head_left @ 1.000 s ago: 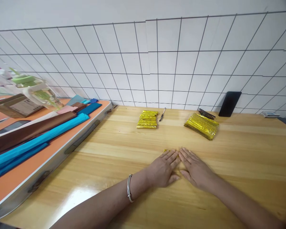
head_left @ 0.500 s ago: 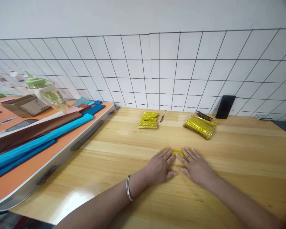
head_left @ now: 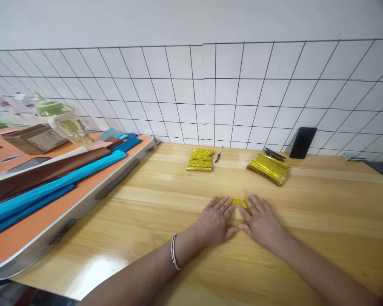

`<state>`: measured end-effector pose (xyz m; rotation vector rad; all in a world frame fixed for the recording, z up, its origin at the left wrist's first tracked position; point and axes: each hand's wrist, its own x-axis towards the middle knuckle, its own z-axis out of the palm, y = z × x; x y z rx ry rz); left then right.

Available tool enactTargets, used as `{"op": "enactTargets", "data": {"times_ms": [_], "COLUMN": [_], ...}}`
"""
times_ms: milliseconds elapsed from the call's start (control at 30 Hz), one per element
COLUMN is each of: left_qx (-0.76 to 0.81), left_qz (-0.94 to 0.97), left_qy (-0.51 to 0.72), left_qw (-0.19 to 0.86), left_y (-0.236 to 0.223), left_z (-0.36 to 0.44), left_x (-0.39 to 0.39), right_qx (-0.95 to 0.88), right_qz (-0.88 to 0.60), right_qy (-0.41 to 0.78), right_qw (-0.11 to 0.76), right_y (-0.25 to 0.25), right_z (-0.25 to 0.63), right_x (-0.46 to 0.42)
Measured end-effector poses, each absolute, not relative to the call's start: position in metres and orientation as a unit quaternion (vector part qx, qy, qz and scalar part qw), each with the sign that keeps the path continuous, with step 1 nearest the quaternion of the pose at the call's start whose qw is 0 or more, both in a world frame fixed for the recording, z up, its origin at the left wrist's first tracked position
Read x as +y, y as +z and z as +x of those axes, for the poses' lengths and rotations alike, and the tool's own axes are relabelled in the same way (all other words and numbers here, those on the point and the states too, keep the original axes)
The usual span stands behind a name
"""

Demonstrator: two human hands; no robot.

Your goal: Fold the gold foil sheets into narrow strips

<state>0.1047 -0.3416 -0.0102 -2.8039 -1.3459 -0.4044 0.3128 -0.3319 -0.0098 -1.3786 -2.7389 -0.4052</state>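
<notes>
A narrow strip of shiny gold foil [head_left: 240,203] lies flat on the wooden table, partly covered by my fingers. My left hand [head_left: 214,222] rests flat over its left part, fingers stretched out. At its right end, my right hand [head_left: 262,222] lies flat with the fingers spread, the fingertips pressing the foil. Both thumbs nearly meet below the strip. Farther back on the left is a group of folded gold foil pieces [head_left: 200,160]. A thicker stack of gold foil sheets [head_left: 268,169] sits at the back right.
A pen [head_left: 219,154] lies beside the folded pieces. Behind the stack are a dark stapler-like item [head_left: 274,154] and a black phone [head_left: 303,143] leaning on the tiled wall. At left, an orange-topped table [head_left: 79,204] holds coloured paper rolls, a cardboard box [head_left: 35,139] and a bottle [head_left: 68,125].
My right hand's fingers have shifted slightly up, and the two thumbs have come closer together. The foil strip stays under my hands. The view has tilted a little.
</notes>
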Motion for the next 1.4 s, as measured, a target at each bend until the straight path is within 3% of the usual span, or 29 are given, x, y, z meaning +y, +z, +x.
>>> {"op": "enactTargets", "data": {"times_ms": [900, 1400], "left_qx": [-0.395, -0.427], "left_qz": [-0.91, -0.882], "left_qy": [-0.117, -0.183], "left_qw": [-0.042, -0.08], "left_y": [-0.008, -0.013], "left_z": [0.075, 0.067], "left_x": [-0.332, -0.316], "right_qx": [-0.883, -0.893], "right_qz": [-0.447, -0.429], "right_qy": [-0.127, -0.12], "right_qw": [0.061, 0.062], "right_y": [-0.023, -0.033], "right_z": [0.355, 0.359], "right_x": [-0.341, -0.335]}}
